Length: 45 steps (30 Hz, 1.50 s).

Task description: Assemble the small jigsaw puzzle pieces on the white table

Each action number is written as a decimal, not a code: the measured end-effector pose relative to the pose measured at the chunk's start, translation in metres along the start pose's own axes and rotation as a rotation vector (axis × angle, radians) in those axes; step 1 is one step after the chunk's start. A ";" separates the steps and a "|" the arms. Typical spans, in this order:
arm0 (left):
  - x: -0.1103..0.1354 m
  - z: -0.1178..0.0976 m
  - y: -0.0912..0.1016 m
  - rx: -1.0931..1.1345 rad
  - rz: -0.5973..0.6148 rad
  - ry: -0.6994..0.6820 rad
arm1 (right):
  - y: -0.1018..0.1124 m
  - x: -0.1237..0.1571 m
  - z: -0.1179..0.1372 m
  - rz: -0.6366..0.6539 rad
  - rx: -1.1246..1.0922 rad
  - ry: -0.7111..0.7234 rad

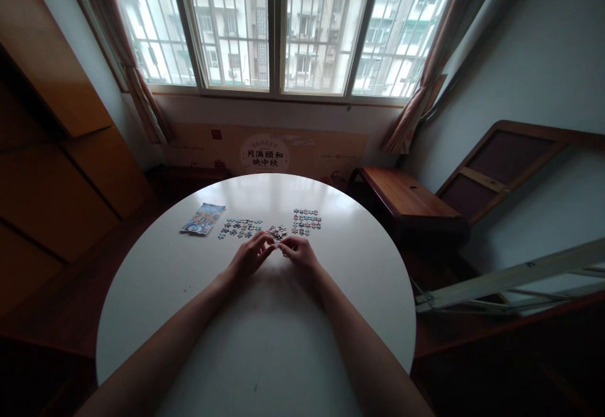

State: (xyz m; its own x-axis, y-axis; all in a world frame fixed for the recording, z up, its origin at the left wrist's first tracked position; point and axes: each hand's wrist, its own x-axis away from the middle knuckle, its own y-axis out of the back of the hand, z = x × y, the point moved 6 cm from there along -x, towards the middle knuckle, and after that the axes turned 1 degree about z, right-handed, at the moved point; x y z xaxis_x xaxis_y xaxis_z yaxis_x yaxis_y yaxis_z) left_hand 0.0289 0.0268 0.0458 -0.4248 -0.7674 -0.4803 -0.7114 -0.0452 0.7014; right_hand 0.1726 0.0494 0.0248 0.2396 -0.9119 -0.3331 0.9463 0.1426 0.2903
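Observation:
My left hand (250, 254) and my right hand (299, 252) meet near the middle of the white round table (198, 341). Their fingertips pinch a small puzzle piece (276, 246) between them, mostly covered by the fingers. Just beyond lies a little heap of loose puzzle pieces (278, 232). To the left, several puzzle pieces (241, 228) are spread out in rough rows. On the right, more puzzle pieces (307, 222) lie in separate rows. A colourful picture packet (204, 219) rests flat at the far left of the tabletop.
Behind the table stand a printed cardboard panel (302, 149) and a barred window (278, 33). A wooden side table (406, 191) is at the right, with a leaning frame (501, 165) beyond it. Orange cabinets (70, 184) line the left. A pale metal rail (510, 278) lies at lower right.

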 end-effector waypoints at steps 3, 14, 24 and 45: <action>0.000 0.010 0.001 0.078 -0.052 0.100 | 0.004 0.000 -0.003 -0.063 -0.038 -0.022; -0.002 0.012 0.001 0.110 -0.065 0.089 | 0.007 0.001 -0.003 -0.118 0.041 -0.022; -0.002 0.012 -0.001 0.134 -0.051 0.054 | 0.002 0.002 0.001 -0.041 0.020 -0.028; -0.001 0.015 0.000 0.059 -0.059 0.056 | 0.003 0.001 -0.005 -0.059 -0.038 -0.039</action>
State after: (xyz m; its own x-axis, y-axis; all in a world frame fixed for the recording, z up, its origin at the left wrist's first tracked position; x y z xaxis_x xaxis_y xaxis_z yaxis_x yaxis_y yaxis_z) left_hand 0.0210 0.0370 0.0385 -0.3499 -0.7993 -0.4886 -0.7668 -0.0552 0.6395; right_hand 0.1767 0.0510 0.0213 0.1756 -0.9334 -0.3129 0.9662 0.1026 0.2364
